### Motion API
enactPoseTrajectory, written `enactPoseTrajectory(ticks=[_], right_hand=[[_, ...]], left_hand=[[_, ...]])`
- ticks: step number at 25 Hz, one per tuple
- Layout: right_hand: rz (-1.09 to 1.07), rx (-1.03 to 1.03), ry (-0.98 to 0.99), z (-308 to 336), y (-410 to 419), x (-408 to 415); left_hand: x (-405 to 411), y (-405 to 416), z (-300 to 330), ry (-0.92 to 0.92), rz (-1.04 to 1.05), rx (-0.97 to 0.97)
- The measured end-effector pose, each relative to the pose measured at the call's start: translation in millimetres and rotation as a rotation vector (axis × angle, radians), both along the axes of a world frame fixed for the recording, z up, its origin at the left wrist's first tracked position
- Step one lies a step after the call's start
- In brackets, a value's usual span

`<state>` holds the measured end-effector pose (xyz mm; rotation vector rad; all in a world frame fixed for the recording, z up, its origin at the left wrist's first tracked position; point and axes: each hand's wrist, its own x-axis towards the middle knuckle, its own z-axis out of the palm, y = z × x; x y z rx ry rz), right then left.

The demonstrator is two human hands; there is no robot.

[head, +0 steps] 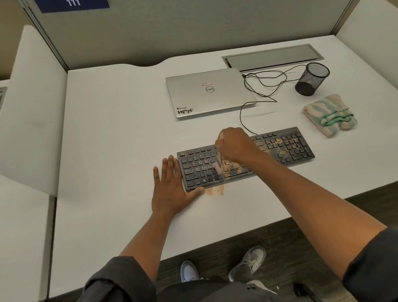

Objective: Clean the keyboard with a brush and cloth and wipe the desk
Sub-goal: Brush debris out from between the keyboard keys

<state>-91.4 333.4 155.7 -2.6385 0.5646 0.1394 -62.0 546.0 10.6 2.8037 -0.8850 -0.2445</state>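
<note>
**Brushing underway, cloth and desk wipe still to do**

Your right hand [234, 145] is fisted around the brush [218, 166], which is blurred, bristles down on the keyboard [286, 146] mid-rows. Left hand [172, 187] lies flat, fingers spread, bracing the keyboard's left end. Crumbs [274, 147] remain on the right-side keys; some sit on the desk [119, 133] at the keyboard's front edge. The cloth [329, 115] sits folded near the desk's right edge, untouched. The keyboard's long axis runs left-right along the desk's front edge, slightly skewed.

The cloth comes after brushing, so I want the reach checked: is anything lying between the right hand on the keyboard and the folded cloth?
Nothing visible blocks it. The right hand holds the brush over the keyboard; the striped cloth lies apart beyond its right end, bare desk between.
</note>
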Motion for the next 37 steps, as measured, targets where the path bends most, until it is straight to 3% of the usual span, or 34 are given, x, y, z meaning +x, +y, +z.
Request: enactPoseTrajectory(ticks=[5,10,14,19,23,27,32,37], right_hand=[[0.011,0.183,-0.064,-1,20,2],[-0.035,-0.038,-0.038,1,20,4],[-0.041,0.081,-0.101,5,22,8],[-0.013,0.07,0.055,1,15,9],[-0.06,0.138,-0.045,4,21,11],[-0.017,0.095,0.091,4,27,11],[-0.078,0.146,-0.053,7,30,15],[0.037,0.075,0.057,6,35,12]], left_hand=[[0,0,1,0.006,-0.002,-0.005],[0,0,2,0.007,0.005,0.013],[0,0,1,0.001,0.001,0.02],[0,0,2,0.005,0.0,0.034],[0,0,2,0.003,-0.004,0.008],[0,0,3,0.007,0.0,0.011],[-1,1,3,0.009,0.001,-0.004],[-1,1,3,0.012,-0.008,-0.011]])
